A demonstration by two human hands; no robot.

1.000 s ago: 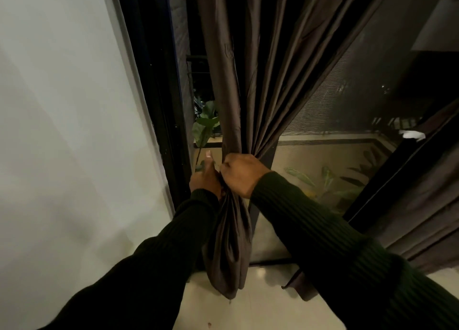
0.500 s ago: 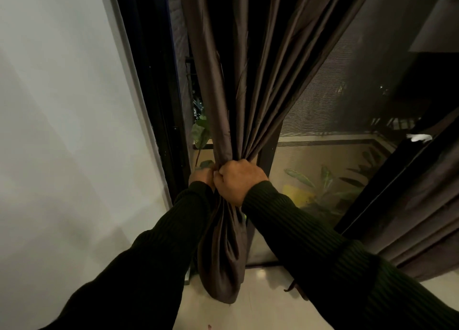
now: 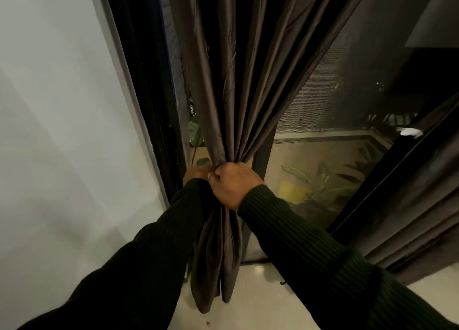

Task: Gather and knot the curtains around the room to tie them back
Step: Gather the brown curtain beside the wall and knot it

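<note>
- Against window frame (image 3: 159, 120), by wall (image 3: 62, 130): curtain (image 3: 223, 93) bunched into one rope, tail hanging down to floor (image 3: 260, 302).
- Right hand (image 3: 233, 184) clenched round the bunch at mid-height; left hand (image 3: 197, 174) just behind it, mostly hidden, looks clamped on same bunch.
- No knot visible yet.
- Keep all pleats inside the grip before looping; stray folds would probably loosen the knot.
- Pinch high with one hand, wrap tail with other.
- Second curtain (image 3: 409, 217) at right, still loose.
</note>
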